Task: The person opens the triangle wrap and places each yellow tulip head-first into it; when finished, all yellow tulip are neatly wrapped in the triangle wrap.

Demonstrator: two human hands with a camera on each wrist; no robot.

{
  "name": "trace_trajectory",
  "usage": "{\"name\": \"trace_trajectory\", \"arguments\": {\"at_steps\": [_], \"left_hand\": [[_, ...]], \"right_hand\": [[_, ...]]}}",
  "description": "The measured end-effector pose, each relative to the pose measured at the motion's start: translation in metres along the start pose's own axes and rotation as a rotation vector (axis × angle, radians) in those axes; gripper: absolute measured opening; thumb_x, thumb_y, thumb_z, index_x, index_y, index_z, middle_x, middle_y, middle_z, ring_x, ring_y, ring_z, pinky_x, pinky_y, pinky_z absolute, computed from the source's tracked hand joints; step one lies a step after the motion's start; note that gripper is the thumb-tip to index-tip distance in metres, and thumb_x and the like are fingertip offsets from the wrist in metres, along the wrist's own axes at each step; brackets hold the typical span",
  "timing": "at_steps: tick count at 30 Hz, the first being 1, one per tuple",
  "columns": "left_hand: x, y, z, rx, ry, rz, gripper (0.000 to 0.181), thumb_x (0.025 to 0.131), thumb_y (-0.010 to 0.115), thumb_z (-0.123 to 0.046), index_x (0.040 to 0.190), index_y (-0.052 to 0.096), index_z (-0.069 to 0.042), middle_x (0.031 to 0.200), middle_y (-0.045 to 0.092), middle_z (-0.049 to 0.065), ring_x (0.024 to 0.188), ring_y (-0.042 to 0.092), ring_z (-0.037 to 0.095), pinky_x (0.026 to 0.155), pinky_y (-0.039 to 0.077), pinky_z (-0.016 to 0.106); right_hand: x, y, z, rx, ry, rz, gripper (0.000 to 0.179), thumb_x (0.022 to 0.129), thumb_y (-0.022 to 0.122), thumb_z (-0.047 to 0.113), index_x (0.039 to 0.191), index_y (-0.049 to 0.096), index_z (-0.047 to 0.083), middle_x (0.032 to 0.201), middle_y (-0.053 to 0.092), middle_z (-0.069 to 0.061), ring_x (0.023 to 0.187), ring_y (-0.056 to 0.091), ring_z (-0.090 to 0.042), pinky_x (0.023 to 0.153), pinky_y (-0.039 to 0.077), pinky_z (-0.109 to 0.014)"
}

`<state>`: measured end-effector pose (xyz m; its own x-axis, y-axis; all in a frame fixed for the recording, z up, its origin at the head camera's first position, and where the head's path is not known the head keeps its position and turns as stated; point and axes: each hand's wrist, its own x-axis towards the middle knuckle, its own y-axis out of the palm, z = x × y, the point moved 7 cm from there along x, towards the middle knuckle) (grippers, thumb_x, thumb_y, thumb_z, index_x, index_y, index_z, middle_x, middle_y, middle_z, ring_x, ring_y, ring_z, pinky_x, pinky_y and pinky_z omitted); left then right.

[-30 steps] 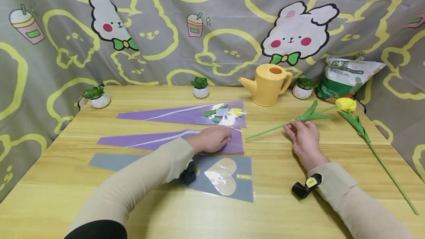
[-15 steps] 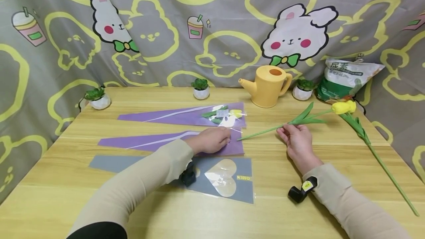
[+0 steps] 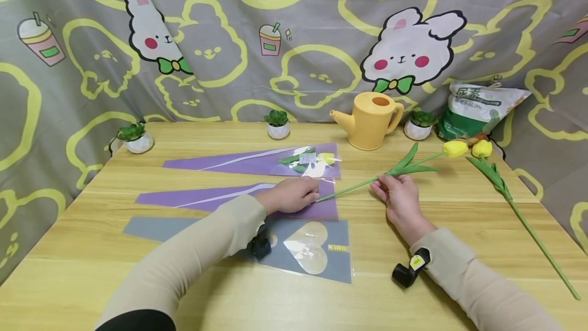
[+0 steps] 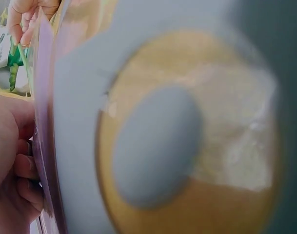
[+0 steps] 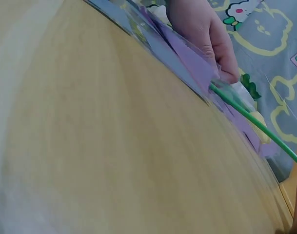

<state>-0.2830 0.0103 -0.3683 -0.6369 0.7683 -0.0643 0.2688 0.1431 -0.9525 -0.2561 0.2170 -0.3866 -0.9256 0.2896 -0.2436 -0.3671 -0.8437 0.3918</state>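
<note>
In the head view my right hand [image 3: 401, 199] pinches the green stem of a yellow artificial tulip [image 3: 455, 148] just below its leaves. The stem's lower end reaches over the wide end of the middle purple flower sleeve [image 3: 327, 208], right at the fingertips of my left hand [image 3: 294, 194]. That hand's curled fingers hold the sleeve near its wide edge, as the left wrist view also shows with the purple film [image 4: 45, 122] beside the fingers. From the right wrist view, the green stem [image 5: 255, 122] runs toward the left hand. The left hand and forearm hide part of the sleeve.
Behind lies another purple sleeve [image 3: 248, 163] with a yellow tulip inside. A grey sleeve [image 3: 340, 264] with a clear heart window lies in front. A second loose tulip [image 3: 528, 218] rests at the right. A yellow watering can [image 3: 367, 126], several potted plants and a fertilizer bag [image 3: 473, 114] line the back.
My right hand has moved left with the tulip, bringing its stem end from beside the middle purple sleeve to over its wide end. The left hand has stayed at the sleeve.
</note>
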Motion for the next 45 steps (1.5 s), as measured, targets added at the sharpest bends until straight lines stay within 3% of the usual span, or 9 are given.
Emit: {"name": "trace_trajectory", "arguments": {"at_steps": [10, 19, 30, 37, 45], "left_hand": [[-0.002, 0.001, 0.004, -0.054, -0.057, -0.013, 0.021, 0.096, 0.048, -0.032, 0.081, 0.046, -0.018, 0.074, 0.046, -0.004, 0.068, 0.045, 0.011, 0.063, 0.036, 0.026], [-0.004, 0.002, 0.007, -0.173, -0.092, -0.034, 0.013, 0.095, 0.050, -0.032, 0.101, 0.053, -0.021, 0.079, 0.054, -0.007, 0.071, 0.051, 0.009, 0.065, 0.039, 0.027], [-0.005, 0.002, 0.018, -0.415, -0.190, -0.077, 0.016, 0.092, 0.058, -0.028, 0.079, 0.057, -0.019, 0.064, 0.048, -0.007, 0.062, 0.045, 0.009, 0.060, 0.036, 0.023], [-0.008, 0.000, 0.021, -0.584, -0.206, -0.190, 0.012, 0.089, 0.062, -0.021, 0.081, 0.063, -0.012, 0.066, 0.051, -0.003, 0.062, 0.045, 0.010, 0.060, 0.038, 0.023], [-0.008, -0.011, 0.017, -0.537, -0.152, -0.434, 0.011, 0.084, 0.068, -0.015, 0.075, 0.064, -0.010, 0.088, 0.057, 0.002, 0.080, 0.050, 0.014, 0.073, 0.042, 0.027]], "right_hand": [[-0.003, 0.010, -0.005, -0.019, -0.015, 0.039, 0.010, 0.091, 0.044, -0.005, 0.094, 0.038, 0.003, 0.066, 0.056, 0.000, 0.062, 0.060, -0.008, 0.066, 0.053, -0.019], [-0.008, 0.020, -0.013, -0.013, 0.028, 0.069, 0.011, 0.092, 0.045, -0.004, 0.097, 0.039, 0.003, 0.068, 0.056, 0.000, 0.066, 0.061, -0.008, 0.070, 0.053, -0.020], [-0.013, 0.028, -0.019, -0.021, 0.039, 0.085, 0.013, 0.091, 0.046, -0.004, 0.096, 0.039, 0.006, 0.066, 0.059, 0.000, 0.064, 0.063, -0.008, 0.070, 0.053, -0.021], [-0.018, 0.033, -0.023, -0.034, 0.077, 0.139, 0.010, 0.091, 0.046, -0.006, 0.095, 0.041, 0.001, 0.068, 0.061, -0.002, 0.067, 0.065, -0.009, 0.075, 0.052, -0.023], [-0.022, 0.036, -0.025, -0.009, 0.144, 0.173, 0.010, 0.090, 0.048, -0.007, 0.098, 0.043, -0.003, 0.076, 0.062, -0.004, 0.074, 0.066, -0.012, 0.080, 0.051, -0.024]]}}
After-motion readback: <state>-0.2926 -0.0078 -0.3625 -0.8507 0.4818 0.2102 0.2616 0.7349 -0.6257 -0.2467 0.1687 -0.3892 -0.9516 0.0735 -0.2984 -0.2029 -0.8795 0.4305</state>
